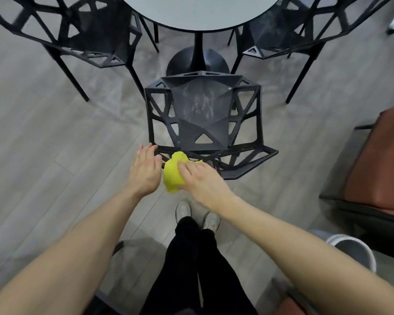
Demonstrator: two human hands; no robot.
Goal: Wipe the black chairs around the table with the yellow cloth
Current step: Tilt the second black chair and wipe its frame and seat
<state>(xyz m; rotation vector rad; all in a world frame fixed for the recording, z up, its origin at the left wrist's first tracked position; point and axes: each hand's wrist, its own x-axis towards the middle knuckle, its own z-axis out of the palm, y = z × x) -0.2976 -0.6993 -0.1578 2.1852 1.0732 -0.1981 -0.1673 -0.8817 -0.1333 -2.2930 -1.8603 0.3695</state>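
A black lattice chair [203, 123] stands right in front of me, its seat streaked with pale dust. Two more black chairs flank the round table [198, 12]: one at the upper left [77, 32] and one at the upper right [289, 30]. My right hand [203, 180] presses the bunched yellow cloth [173, 173] against the top edge of the near chair's backrest. My left hand [146, 171] rests on the same edge just left of the cloth, fingers curled over the frame.
The table's black pedestal base [198, 62] stands behind the near chair. A brown cushioned seat [378, 164] sits at the right, a white bucket [353, 248] at the lower right. My legs and shoes [198, 217] are below the hands on grey plank floor.
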